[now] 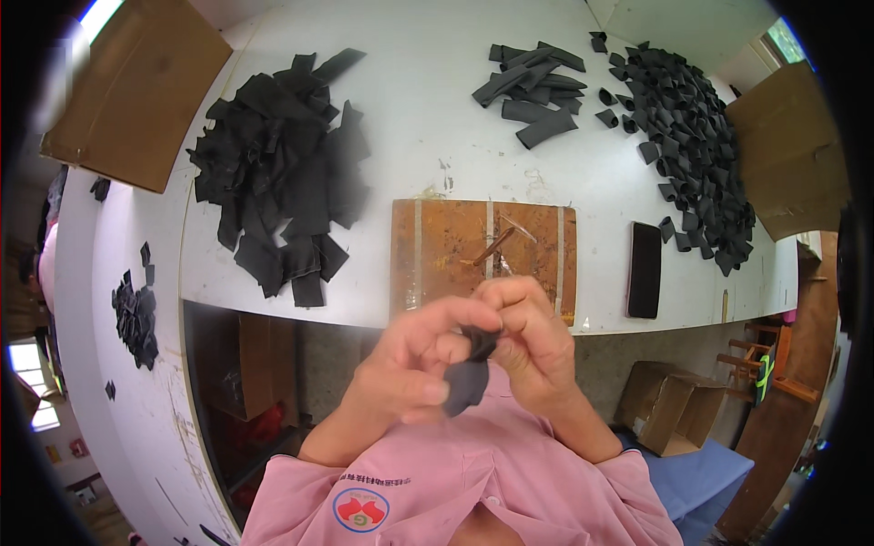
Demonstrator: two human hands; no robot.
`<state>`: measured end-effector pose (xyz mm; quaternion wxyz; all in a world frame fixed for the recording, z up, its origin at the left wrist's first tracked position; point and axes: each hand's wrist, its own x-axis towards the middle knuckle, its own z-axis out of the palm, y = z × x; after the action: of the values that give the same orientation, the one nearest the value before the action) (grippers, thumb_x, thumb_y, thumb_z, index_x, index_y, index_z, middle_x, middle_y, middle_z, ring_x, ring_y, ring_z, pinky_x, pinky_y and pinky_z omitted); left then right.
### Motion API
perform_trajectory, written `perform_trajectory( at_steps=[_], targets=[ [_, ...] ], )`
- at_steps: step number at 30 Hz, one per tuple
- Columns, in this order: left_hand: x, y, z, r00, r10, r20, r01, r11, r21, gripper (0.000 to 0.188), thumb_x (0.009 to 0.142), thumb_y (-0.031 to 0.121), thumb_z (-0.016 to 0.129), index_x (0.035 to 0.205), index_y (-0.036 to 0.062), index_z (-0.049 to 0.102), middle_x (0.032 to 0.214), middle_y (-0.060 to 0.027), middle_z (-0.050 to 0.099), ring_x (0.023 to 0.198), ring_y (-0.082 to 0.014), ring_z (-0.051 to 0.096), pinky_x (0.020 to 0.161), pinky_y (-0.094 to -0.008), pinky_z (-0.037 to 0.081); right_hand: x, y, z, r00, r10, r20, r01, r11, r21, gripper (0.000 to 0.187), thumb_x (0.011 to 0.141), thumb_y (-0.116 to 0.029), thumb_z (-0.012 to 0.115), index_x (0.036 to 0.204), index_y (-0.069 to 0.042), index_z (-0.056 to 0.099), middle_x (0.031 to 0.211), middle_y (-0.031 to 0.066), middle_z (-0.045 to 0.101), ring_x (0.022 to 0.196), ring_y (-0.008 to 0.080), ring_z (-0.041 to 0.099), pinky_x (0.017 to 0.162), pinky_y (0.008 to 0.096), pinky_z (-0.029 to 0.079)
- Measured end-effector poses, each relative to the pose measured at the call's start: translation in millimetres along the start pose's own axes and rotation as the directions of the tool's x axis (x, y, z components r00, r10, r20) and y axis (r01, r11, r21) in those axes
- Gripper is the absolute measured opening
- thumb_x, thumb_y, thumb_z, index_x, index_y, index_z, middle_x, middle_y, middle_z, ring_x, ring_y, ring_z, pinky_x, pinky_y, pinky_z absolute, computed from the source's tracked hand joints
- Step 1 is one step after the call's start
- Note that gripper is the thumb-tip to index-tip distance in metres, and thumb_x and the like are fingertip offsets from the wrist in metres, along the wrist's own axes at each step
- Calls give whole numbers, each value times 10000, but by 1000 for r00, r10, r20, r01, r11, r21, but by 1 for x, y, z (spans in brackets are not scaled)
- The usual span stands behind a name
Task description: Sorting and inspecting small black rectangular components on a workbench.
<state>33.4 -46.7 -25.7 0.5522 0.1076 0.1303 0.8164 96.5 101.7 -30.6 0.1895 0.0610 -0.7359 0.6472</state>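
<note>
A small black fabric piece (467, 386) is held up in front of my chest, just off the table's front edge. My left hand (408, 355) grips it between thumb and fingers, and its lower part hangs loose and slightly blurred. My right hand (533, 338) pinches the upper end, fingertips close to those of the left. Beyond my hands lies a worn brown board (441, 238) with pale strips across it. On that board rests a thin brown stick-like tool (494, 247), its exact kind unclear.
A heap of flat black strips (273, 164) lies at left, folded black pieces (537, 82) at the back, and a pile of small black fabric loops (687, 155) at right. Near the right edge is a dark phone (645, 270). Cardboard boxes (137, 96) flank the table; another box (672, 407) stands below.
</note>
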Motion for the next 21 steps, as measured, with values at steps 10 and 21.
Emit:
perform_trajectory(
  at_steps=[10, 21],
  targets=[
    [41, -15, 44, 633, 750, -194, -312, 476, 822, 91, 844, 21, 506, 901, -49, 515, 855, -100, 560, 526, -80, 494, 434, -181, 396, 38, -35, -16, 984, -142, -105, 94, 926, -366, 79, 796, -6, 532, 776, -9, 455, 693, 96, 475, 591, 178, 476, 542, 270, 408],
    [59, 26, 32, 956, 196, 219, -120, 940, -318, 295, 808, -29, 405, 1100, -53, 369, 929, -209, 504, 436, -71, 420, 288, -156, 288, 75, -71, -23, 983, -157, 95, 173, 966, -192, 184, 832, -154, 545, 759, -8, 460, 678, 46, 444, 558, 146, 394, 503, 235, 346]
  ],
)
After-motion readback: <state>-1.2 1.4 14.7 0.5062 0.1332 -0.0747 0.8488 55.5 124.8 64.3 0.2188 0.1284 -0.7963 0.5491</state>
